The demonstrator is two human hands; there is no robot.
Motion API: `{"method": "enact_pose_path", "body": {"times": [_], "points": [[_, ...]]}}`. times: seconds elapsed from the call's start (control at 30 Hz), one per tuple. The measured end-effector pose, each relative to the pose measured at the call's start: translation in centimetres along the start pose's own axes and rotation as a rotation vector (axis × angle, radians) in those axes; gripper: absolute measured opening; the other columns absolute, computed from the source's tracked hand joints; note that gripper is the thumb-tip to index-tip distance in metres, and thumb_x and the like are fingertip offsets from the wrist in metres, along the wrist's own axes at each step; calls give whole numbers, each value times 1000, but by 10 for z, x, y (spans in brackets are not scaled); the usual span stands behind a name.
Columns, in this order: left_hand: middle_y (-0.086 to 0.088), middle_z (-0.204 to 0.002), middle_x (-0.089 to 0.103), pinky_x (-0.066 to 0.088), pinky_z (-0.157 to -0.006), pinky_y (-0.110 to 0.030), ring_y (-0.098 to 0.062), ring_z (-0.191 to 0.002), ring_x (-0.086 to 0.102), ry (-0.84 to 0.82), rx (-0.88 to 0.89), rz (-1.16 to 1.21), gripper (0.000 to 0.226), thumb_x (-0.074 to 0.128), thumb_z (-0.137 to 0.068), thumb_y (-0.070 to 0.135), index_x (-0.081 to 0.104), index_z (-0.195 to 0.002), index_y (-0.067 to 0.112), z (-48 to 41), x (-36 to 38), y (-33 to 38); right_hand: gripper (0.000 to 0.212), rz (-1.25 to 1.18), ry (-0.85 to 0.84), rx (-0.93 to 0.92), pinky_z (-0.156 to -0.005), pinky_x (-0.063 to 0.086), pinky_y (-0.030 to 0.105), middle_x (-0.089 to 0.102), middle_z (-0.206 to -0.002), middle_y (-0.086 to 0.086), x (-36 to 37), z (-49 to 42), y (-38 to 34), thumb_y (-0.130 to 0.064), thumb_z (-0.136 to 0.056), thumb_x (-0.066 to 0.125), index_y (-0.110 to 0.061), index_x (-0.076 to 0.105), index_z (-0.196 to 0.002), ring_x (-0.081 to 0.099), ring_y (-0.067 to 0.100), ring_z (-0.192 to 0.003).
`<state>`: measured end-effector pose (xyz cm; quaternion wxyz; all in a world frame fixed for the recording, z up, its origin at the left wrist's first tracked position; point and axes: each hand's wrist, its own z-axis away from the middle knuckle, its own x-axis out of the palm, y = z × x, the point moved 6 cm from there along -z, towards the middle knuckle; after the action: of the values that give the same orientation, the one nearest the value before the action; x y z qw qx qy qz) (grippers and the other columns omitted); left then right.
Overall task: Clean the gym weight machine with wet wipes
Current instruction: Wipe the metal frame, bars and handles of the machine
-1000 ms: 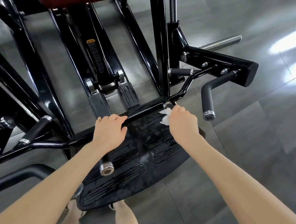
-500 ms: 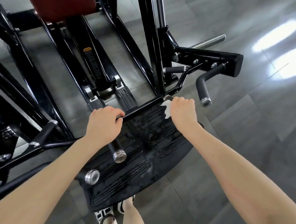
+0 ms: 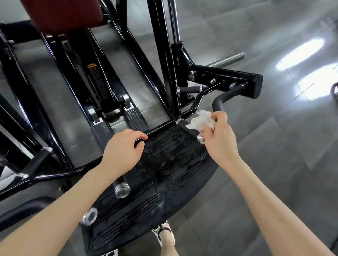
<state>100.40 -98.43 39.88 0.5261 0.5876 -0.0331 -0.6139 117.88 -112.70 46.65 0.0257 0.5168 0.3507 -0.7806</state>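
1. Your right grip (image 3: pixel 220 142) pinches a crumpled white wet wipe (image 3: pixel 201 120) against the short foam handle (image 3: pixel 186 128).
2. Your left grip (image 3: pixel 122 150) clenches the black crossbar (image 3: pixel 158 130).
3. Wiping looks partway done; the curved handle (image 3: pixel 218 103) and red pad (image 3: pixel 59 6) probably remain.

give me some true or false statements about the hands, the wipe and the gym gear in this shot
1. The right hand holds a crumpled white wipe. True.
2. The left hand hangs free and touches nothing. False: its fingers are curled round a black handle bar.
3. The wipe is against a short black grip that has a chrome end cap. True.
4. The pad at the top of the view is blue. False: it is dark red.
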Motion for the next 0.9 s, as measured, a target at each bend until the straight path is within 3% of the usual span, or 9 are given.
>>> {"method": "enact_pose_path", "body": {"times": [0.1, 0.23, 0.3, 0.4, 0.5, 0.63, 0.73, 0.8, 0.9], "points": [[7, -114, 62, 40, -90, -26, -12, -108, 54, 1, -37, 151, 23, 53, -92, 24, 63, -112, 28, -12, 13, 27, 17, -353, -104, 170, -48, 44, 15, 70, -78, 11, -9, -17, 16, -9, -92, 50, -5, 44, -108, 62, 14, -60], [16, -100, 63, 43, -81, -9, 3, -92, 57, -8, -95, 671, 19, 60, -88, 34, 61, -105, 41, -21, 26, 83, 17, -449, -275, 210, -51, 39, 22, 68, -68, 7, -19, -27, 31, -9, -83, 66, -3, 63, -97, 54, 10, -54], [16, -95, 64, 45, -73, -8, 6, -80, 57, -29, -80, 808, 24, 63, -87, 30, 62, -109, 41, -24, 32, 108, 15, -457, -347, 188, -52, 38, 22, 65, -70, 8, -22, -29, 33, -8, -80, 69, -5, 66, -95, 51, 9, -55], [12, -79, 62, 45, -64, -8, 6, -64, 52, 10, -71, 872, 24, 66, -85, 16, 67, -103, 31, -27, 42, 128, 17, -568, -439, 185, -55, 39, 22, 62, -69, 4, -24, -31, 39, -2, -80, 68, -7, 67, -96, 50, 8, -56], [13, -71, 61, 44, -63, -8, 7, -61, 51, 95, -124, 852, 14, 68, -83, 18, 69, -86, 32, -29, 49, 133, 14, -741, -501, 193, -60, 45, 22, 64, -69, 1, -23, -29, 43, -4, -86, 61, -4, 67, -100, 55, 11, -60], [10, -71, 61, 41, -60, -5, 8, -57, 51, 73, -125, 825, 9, 67, -84, 15, 69, -87, 23, -23, 56, 140, 17, -781, -365, 192, -66, 46, 30, 58, -68, 5, -22, -23, 57, -17, -88, 63, -1, 68, -89, 51, 18, -65], [13, -83, 62, 39, -70, -9, 4, -75, 54, 67, -130, 678, 10, 66, -85, 22, 68, -87, 31, -17, 62, 132, 15, -835, -240, 274, -79, 51, 35, 69, -84, 6, -23, -12, 71, -23, -84, 68, -9, 69, -89, 64, 22, -78], [10, -96, 63, 36, -75, -13, -6, -90, 54, 80, -126, 589, 11, 64, -85, 26, 66, -87, 37, -14, 64, 124, 11, -706, -21, 283, -71, 51, 26, 69, -82, 0, -34, -8, 83, -24, -82, 71, -15, 66, -86, 64, 13, -77], [12, -103, 59, 33, -76, -14, -7, -97, 52, 102, -112, 482, 12, 60, -88, 26, 64, -92, 36, -10, 66, 116, 14, -370, 286, 224, -73, 44, 25, 65, -91, 0, -51, -14, 97, -27, -82, 68, -17, 60, -87, 58, 13, -81]]}}
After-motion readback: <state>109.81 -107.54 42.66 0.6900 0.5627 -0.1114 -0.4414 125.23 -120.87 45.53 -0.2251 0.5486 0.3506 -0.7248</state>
